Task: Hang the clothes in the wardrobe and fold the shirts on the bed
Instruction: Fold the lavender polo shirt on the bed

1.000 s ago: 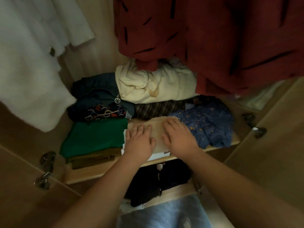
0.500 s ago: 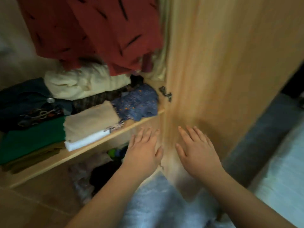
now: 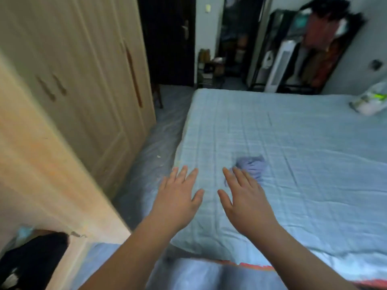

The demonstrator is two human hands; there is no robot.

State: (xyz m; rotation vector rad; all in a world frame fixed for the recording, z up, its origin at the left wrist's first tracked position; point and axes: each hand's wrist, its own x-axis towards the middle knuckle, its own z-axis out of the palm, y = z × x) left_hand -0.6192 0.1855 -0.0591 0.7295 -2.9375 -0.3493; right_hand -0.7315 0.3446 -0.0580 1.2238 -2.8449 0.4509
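Observation:
A crumpled lavender-blue garment [image 3: 252, 167] lies on the light blue bed [image 3: 303, 143], close to its near left corner. My left hand [image 3: 178, 197] hovers over the bed's left edge, fingers straight and spread, holding nothing. My right hand [image 3: 244, 198] is held out beside it, fingers spread, its fingertips just short of the garment. The wooden wardrobe [image 3: 69, 84] stands on the left with its open door [image 3: 41, 181] nearest me. Dark clothes [image 3: 31, 258] show at the bottom left inside it.
A narrow strip of floor [image 3: 155, 155] runs between wardrobe and bed. A plastic bag [image 3: 370, 99] sits at the bed's far right. A dark door [image 3: 169, 40], a white tower fan [image 3: 279, 65] and a rack with hanging clothes [image 3: 322, 45] stand at the back.
My view has swung right, from the wardrobe shelf to the bed. Both hands left the folded beige shirt on the shelf and now hover empty over the bed.

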